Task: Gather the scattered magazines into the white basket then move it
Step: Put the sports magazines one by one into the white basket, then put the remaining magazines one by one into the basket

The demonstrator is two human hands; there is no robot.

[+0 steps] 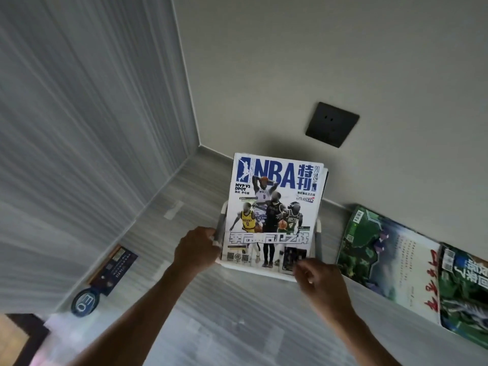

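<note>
Now left hand (196, 249) grips white basket (221, 220) — right hand (320, 282) pinches NBA magazine (274, 207).

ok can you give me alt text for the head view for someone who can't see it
Two hands grip a white basket by its sides, left hand on the left rim, right hand at the near right corner, with an NBA magazine standing in it. Two green-covered magazines lie on the grey floor to the right, by a wall with a dark socket.

Grey floor (237, 326): basket (253, 269), magazines (383, 260), bookmark (113, 270).
</note>
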